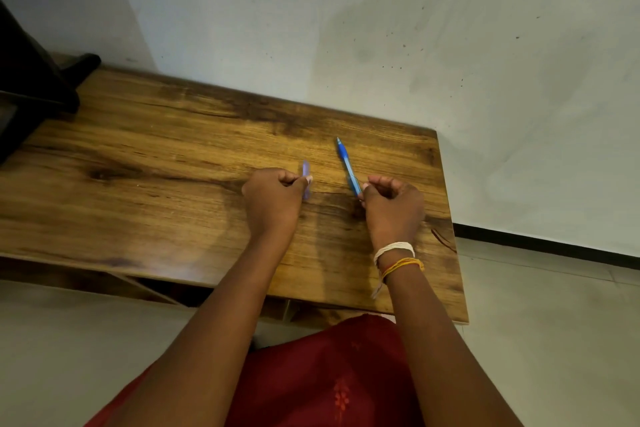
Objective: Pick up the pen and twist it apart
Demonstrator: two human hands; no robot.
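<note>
My right hand (pixel 393 203) pinches the lower end of a blue pen (pixel 347 165), whose tip points up and away over the wooden table (pixel 166 163). My left hand (pixel 275 196) pinches a small translucent blue piece (pixel 305 180), blurred, which looks like the pen's cap. Both hands hover low over the tabletop, a short gap between them. Thread bands in white and orange circle my right wrist (pixel 396 258).
A dark object (pixel 31 80) stands on the table's far left end. The table backs onto a pale wall (pixel 381 28). Its right edge ends near a black skirting strip (pixel 554 246) and the light floor. Red clothing (pixel 329 378) fills the bottom centre.
</note>
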